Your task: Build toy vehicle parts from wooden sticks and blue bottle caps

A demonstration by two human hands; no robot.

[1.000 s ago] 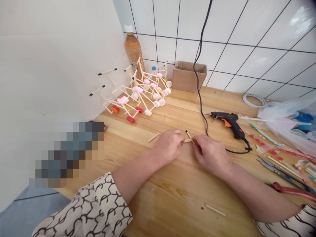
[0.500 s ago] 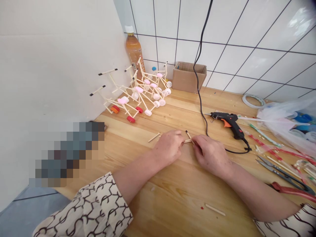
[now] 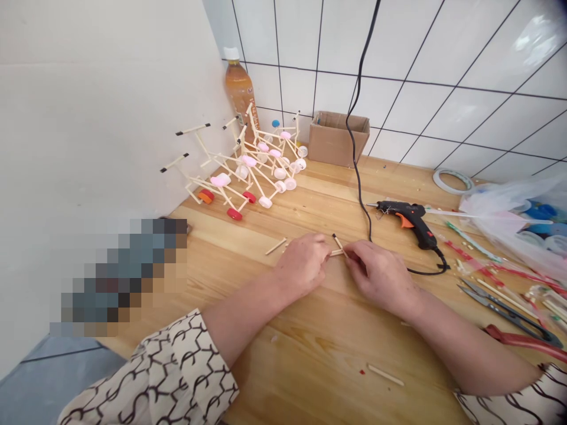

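My left hand (image 3: 303, 264) is closed near the middle of the table, its fingertips pinching a short pale wooden stick (image 3: 336, 252). Facing it, my right hand (image 3: 381, 273) pinches the lower end of a second wooden stick (image 3: 338, 241), which has a black tip at its far end. The two sticks meet at an angle between my fingertips; whether they are joined I cannot tell. Just left of my left hand lies a loose stick (image 3: 276, 247). Another stick (image 3: 385, 375) rests nearer the front, beside a tiny red scrap.
Several little stick tricycles (image 3: 221, 182) with bottle-cap wheels stand at the back left, before a drink bottle (image 3: 240, 88). A cardboard box (image 3: 338, 141) sits by the wall. Right of my hands are a glue gun (image 3: 410, 217) with its black cord, snips (image 3: 505, 310) and red-handled pliers (image 3: 522, 341).
The two sticks stay pinched between my hands in nearly the same place. My right hand has shifted very slightly; the rest of the table looks the same.
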